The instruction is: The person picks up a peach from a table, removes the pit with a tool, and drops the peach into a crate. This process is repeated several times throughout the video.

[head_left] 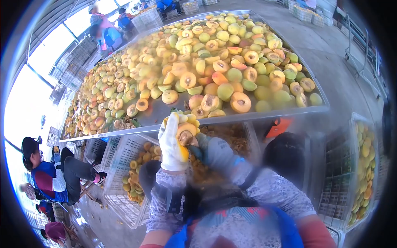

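My left hand (173, 142), in a white glove with yellow on the palm side, is wrapped round a halved peach-like fruit (186, 135), whose cut face and brown centre show. Against the right side of this fruit is my right hand (213, 151), in a grey-blue glove; its fingertips are blurred, and what they hold cannot be made out. Both hands are just below the near edge of a metal table (256, 119) heaped with whole and halved fruits (188, 80).
Below the hands, a crate (120, 188) holds cut fruit at the left. Another fruit-filled crate (351, 173) stands at the right. A seated co-worker (53, 177) is at the left; others sit beyond the table. A metal trolley (364, 70) stands at the upper right.
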The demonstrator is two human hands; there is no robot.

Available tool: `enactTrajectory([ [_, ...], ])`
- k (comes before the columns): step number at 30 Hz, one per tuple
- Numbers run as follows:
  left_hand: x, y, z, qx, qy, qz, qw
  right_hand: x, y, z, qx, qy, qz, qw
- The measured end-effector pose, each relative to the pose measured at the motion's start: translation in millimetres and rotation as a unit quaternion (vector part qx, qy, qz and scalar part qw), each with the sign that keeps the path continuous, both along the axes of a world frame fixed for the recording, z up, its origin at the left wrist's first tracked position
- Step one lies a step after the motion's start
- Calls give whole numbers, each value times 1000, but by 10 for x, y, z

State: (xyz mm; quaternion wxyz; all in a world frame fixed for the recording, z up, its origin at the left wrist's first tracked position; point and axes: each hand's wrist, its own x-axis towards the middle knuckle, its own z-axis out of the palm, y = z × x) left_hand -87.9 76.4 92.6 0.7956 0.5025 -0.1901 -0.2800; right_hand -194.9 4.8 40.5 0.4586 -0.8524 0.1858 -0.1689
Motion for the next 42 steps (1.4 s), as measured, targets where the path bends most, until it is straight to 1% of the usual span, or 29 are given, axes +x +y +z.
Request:
enactTrajectory([
  [1,-24,3,30,8,2,3,1000,38,14,-121,19,-18,1,1000],
  [3,-54,-14,31,3,4,17,1000,171,129,-322,52,-146,-10,988],
  [5,-88,-42,-26,-22,2,41,999,199,166,-440,50,-195,-18,979],
  [8,-32,61,-42,-2,-73,-7,997,74,135,-257,-14,-142,-34,989],
  [10,-54,34,-60,-30,-14,13,999,35,121,-180,-65,-94,-46,992],
  [14,-83,-9,-67,-62,71,31,995,-1,148,-112,-48,-81,-65,993],
  [16,-126,-9,-67,-71,50,35,996,1,159,-145,-50,-69,-70,994],
  [19,-138,7,-73,-74,24,23,997,4,176,-132,-39,-84,-63,994],
  [22,-132,20,-26,-55,10,14,998,47,194,-200,-2,-123,-56,991],
  [25,-58,54,-47,-9,-27,-14,999,33,199,-201,17,-93,-40,995],
  [28,-42,73,2,17,-57,-54,997,28,192,-160,76,-119,-45,989],
  [29,-49,74,30,20,-62,-66,996,46,183,-150,99,-150,-51,982],
  [32,-95,40,66,-46,-121,-73,989,84,217,-116,187,-239,-57,951],
  [34,-62,21,21,-68,-76,-89,991,91,246,21,261,-309,-49,913],
  [36,-37,19,-28,-78,-37,-86,993,36,209,62,261,-225,-36,938],
  [37,-40,45,-15,-49,-68,-77,993,1,179,83,259,-183,-28,948],
  [38,-5,34,-34,-37,-39,-71,996,-45,151,115,132,-150,-34,979],
  [39,31,12,-68,-24,-7,-63,998,-103,126,148,2,-113,-39,993],
  [41,42,17,-88,-15,32,-62,997,-139,101,196,-98,-84,-43,991],
  [42,30,23,-103,-3,-50,-53,997,-133,85,216,-68,-92,-43,992],
])
